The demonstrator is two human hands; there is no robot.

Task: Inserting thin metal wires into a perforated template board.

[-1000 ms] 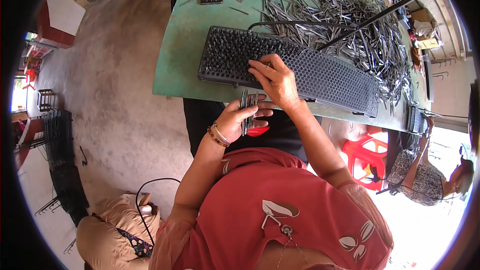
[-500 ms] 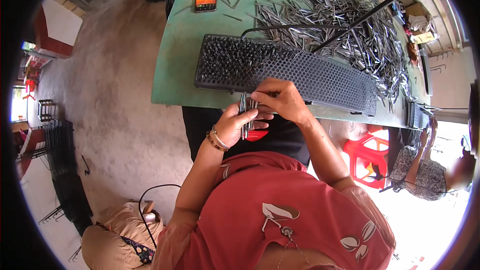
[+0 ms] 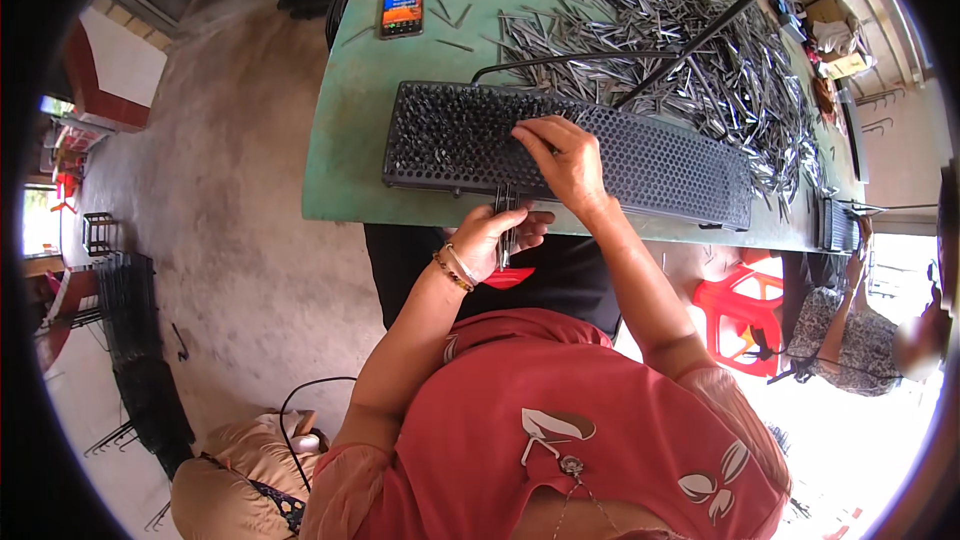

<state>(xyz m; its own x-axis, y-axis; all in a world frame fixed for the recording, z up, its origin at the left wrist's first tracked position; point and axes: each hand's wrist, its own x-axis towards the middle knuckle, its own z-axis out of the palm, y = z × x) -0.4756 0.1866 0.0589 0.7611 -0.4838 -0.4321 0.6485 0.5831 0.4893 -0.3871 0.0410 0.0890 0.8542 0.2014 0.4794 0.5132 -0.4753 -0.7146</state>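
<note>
A small bundle of thin dark metal pins (image 3: 505, 202) stands roughly upright in my left hand (image 3: 483, 240), the thumb pressed across it, just off the near edge of the table. My right hand (image 3: 574, 168) is over a long black perforated rack (image 3: 665, 162), thumb and forefinger pinched close above its holes; whatever lies between those fingertips is too small to make out. Many similar pins (image 3: 440, 135) stick up from the left part of the rack, while holes show bare on its right part.
Loose metal pins (image 3: 690, 60) lie heaped behind the rack on the green table (image 3: 345, 155). A phone (image 3: 402, 8) rests at the far left, and a black bar (image 3: 750, 5) slants over the heap. Red stools (image 3: 740, 315) and another person (image 3: 850, 340) are at the right.
My right hand has left the bundle in my left hand and moved up and forward over the rack. My left hand has shifted slightly to the right, still gripping the pins.
</note>
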